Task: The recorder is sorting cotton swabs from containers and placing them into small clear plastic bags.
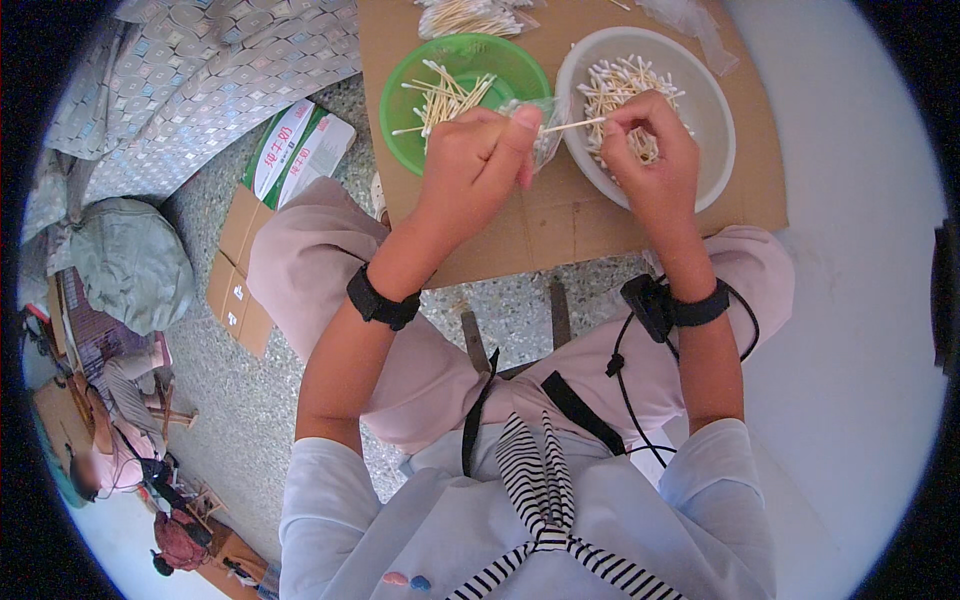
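My left hand (475,165) is closed, thumb on top, on a small clear plastic bag (548,140) that sticks out past the thumb. A cotton swab (575,125) with a pale wooden stick spans the gap between my hands. My right hand (655,160) pinches its right end between thumb and fingertips. Behind my left hand stands a green bowl (400,75) with loose cotton swabs (445,95) in it. Beneath my right hand is a white bowl (715,120) holding a heap of swabs (625,80). What my left palm covers is hidden.
Both bowls stand on a cardboard-covered table (530,235). More swabs (470,18) lie at its far edge, near a clear plastic wrapper (690,28). A flattened carton (305,150) is on the speckled floor at left. Another person (125,450) sits at lower left. A white wall borders the right.
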Available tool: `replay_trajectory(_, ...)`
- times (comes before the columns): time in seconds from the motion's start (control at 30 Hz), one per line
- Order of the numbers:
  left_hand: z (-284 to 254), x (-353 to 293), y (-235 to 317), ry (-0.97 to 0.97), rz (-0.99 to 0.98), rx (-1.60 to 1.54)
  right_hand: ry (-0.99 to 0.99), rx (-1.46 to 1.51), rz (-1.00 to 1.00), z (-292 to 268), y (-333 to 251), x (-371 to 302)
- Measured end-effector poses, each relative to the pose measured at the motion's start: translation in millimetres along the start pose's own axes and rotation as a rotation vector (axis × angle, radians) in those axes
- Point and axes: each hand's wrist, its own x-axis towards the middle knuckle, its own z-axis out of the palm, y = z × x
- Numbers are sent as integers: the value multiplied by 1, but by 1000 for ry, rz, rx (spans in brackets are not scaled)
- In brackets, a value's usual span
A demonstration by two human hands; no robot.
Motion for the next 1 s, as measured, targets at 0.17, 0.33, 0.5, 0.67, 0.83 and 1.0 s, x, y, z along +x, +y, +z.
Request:
replay_trajectory(0.17,-1,5,5,81,-233,-4,-24,158,170,1,-2,1)
replay_trajectory(0.33,1,6,2,39,-239,-107,-66,347,176,0,1,2)
replay_trajectory(0.5,-1,12,-10,30,131,180,-83,392,225,-2,-3,3)
replay_trajectory(0.67,-3,18,-13,145,286,291,-12,404,300,-5,0,5)
replay_trajectory(0.83,-19,23,-13,164,283,308,-28,459,232,-6,6,7)
replay_trajectory(1.0,-49,24,-17,272,166,371,-39,-43,91,-31,16,19)
